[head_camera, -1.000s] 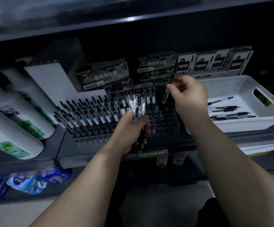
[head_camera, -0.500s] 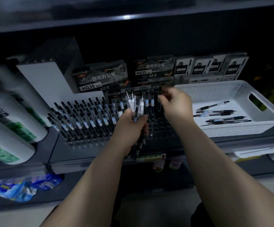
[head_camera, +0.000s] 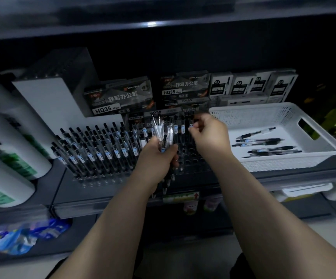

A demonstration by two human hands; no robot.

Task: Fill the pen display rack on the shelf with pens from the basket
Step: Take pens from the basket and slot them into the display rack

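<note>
– Dark shelf (head_camera: 106, 190) is shown; how far is the rack (head_camera: 191, 158) filled?
– Its left part is packed; holes at the right are left empty.
– And the 2 hands?
– A bundle of pens (head_camera: 160, 129) is gripped by the left hand (head_camera: 159, 156). The right hand (head_camera: 211, 135) is curled at 1 pen (head_camera: 191, 121) in the back row; a firm pinch cannot be told. Loose pens (head_camera: 259, 140) are left in the basket (head_camera: 283, 164).
</note>
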